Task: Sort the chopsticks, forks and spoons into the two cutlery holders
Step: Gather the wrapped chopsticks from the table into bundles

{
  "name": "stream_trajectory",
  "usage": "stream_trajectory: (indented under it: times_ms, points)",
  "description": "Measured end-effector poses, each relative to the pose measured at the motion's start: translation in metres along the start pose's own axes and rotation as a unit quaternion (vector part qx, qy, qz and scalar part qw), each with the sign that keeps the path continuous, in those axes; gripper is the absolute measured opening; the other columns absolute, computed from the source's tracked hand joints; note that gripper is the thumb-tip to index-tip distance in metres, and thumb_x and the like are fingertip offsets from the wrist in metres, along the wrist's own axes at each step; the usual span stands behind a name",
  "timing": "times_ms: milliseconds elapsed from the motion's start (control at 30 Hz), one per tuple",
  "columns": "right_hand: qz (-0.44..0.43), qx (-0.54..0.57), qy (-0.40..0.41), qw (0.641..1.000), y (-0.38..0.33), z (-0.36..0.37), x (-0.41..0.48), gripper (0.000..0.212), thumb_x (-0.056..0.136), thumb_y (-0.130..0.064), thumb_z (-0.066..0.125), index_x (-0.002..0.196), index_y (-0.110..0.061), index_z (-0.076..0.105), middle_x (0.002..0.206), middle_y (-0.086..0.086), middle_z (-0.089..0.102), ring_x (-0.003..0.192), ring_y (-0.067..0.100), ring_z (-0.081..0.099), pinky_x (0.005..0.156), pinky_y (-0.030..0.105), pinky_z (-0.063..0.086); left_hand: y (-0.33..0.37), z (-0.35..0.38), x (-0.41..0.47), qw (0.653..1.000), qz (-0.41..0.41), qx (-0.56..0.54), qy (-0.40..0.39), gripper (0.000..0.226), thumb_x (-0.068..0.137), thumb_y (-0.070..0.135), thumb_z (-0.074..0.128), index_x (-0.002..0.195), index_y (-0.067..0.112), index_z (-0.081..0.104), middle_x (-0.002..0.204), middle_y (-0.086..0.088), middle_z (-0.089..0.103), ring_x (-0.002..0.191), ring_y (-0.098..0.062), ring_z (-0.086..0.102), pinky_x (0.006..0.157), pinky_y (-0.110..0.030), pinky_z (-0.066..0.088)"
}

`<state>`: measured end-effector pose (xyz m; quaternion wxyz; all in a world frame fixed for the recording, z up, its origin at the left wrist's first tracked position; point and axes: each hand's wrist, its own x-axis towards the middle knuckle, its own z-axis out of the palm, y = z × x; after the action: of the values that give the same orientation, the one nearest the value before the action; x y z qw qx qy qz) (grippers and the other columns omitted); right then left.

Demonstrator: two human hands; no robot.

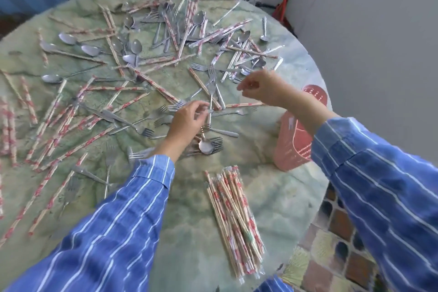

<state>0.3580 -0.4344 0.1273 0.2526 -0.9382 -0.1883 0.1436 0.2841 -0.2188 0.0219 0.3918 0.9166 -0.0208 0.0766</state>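
The pink holder [286, 159] is placed at the right edge of the round table [272, 197], and bare cloth is seen mostly on the near side, around the chopstick bundle [234, 220], whose long axis is directed from the far side toward the near edge. Near the middle of the table, a fork [211, 92] is pinched at its handle by the left hand [187, 118], its long axis directed away from the person and its tines pointing far. The right hand [260, 87] is held over the scattered cutlery [166, 31] just beyond the holder with curled fingers, and whether something is pinched in it cannot be told.
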Motion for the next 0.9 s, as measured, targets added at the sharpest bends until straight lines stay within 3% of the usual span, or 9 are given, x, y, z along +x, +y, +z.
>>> stream_trajectory:
  times_ms: [100, 167, 267, 400, 567, 733, 900]
  points:
    - [-0.041, -0.093, -0.08, 0.992, 0.017, -0.006, 0.032, 0.022, 0.085, -0.005, 0.062, 0.103, -0.011, 0.074, 0.098, 0.003, 0.071, 0.092, 0.015, 0.061, 0.089, 0.024, 0.041, 0.002, 0.018, 0.028, 0.999, -0.033, 0.001, 0.019, 0.02, 0.091, 0.013, 0.062, 0.11, 0.009, 0.068, 0.102, -0.008, 0.069, 0.08, -0.012, 0.06, 0.067, 0.003, 0.037]
    - [-0.05, -0.143, -0.166, 0.975, 0.029, -0.003, 0.054, 0.023, 0.086, -0.005, 0.062, 0.106, -0.011, 0.073, 0.102, 0.002, 0.071, 0.093, 0.015, 0.063, 0.094, 0.027, 0.04, -0.001, 0.025, 0.048, 0.998, -0.055, 0.004, 0.022, 0.021, 0.092, 0.014, 0.061, 0.112, 0.011, 0.067, 0.105, -0.007, 0.068, 0.084, -0.011, 0.059, 0.069, 0.0, 0.039]
    - [-0.038, -0.179, -0.26, 0.948, 0.048, 0.004, 0.089, 0.024, 0.084, -0.012, 0.07, 0.108, -0.013, 0.069, 0.106, 0.005, 0.071, 0.089, 0.02, 0.064, 0.068, 0.022, 0.044, -0.011, 0.028, 0.075, 0.995, -0.086, 0.043, 0.021, 0.023, 0.093, 0.016, 0.058, 0.114, 0.013, 0.067, 0.11, -0.007, 0.066, 0.089, -0.019, 0.063, 0.08, -0.022, 0.049]
    - [-0.032, -0.236, -0.314, 0.919, 0.067, 0.018, 0.122, 0.035, 0.078, -0.027, 0.079, 0.109, -0.017, 0.066, 0.107, 0.01, 0.071, 0.096, 0.027, 0.066, 0.08, 0.029, 0.05, -0.036, 0.028, 0.101, 0.986, -0.086, 0.14, -0.028, 0.029, 0.096, 0.006, 0.049, 0.12, 0.014, 0.064, 0.118, -0.005, 0.062, 0.099, -0.024, 0.059, 0.088, -0.035, 0.049]
    - [-0.055, -0.265, -0.344, 0.899, 0.078, 0.033, 0.141, 0.038, 0.083, -0.032, 0.075, 0.114, -0.012, 0.066, 0.113, 0.005, 0.066, 0.091, 0.022, 0.059, 0.063, 0.025, 0.041, -0.06, 0.029, 0.121, 0.97, -0.049, 0.223, -0.078, 0.042, 0.093, -0.005, 0.05, 0.127, 0.018, 0.061, 0.129, -0.001, 0.055, 0.117, -0.025, 0.047, 0.098, -0.041, 0.043]
    - [-0.078, -0.253, -0.34, 0.902, 0.086, 0.041, 0.144, 0.03, 0.083, -0.035, 0.072, 0.107, -0.016, 0.07, 0.109, 0.004, 0.069, 0.1, 0.024, 0.063, 0.088, 0.037, 0.052, -0.058, 0.032, 0.129, 0.97, -0.013, 0.215, -0.116, 0.028, 0.09, 0.006, 0.061, 0.113, 0.018, 0.07, 0.123, -0.005, 0.056, 0.117, -0.025, 0.047, 0.093, -0.043, 0.046]
    - [-0.095, -0.243, -0.339, 0.904, 0.088, 0.039, 0.144, 0.023, 0.085, -0.03, 0.069, 0.105, -0.017, 0.069, 0.109, 0.003, 0.069, 0.099, 0.023, 0.063, 0.089, 0.038, 0.052, -0.058, 0.025, 0.135, 0.949, 0.036, 0.282, -0.138, 0.011, 0.085, 0.013, 0.067, 0.095, 0.014, 0.067, 0.116, -0.006, 0.058, 0.116, -0.027, 0.048, 0.095, -0.047, 0.045]
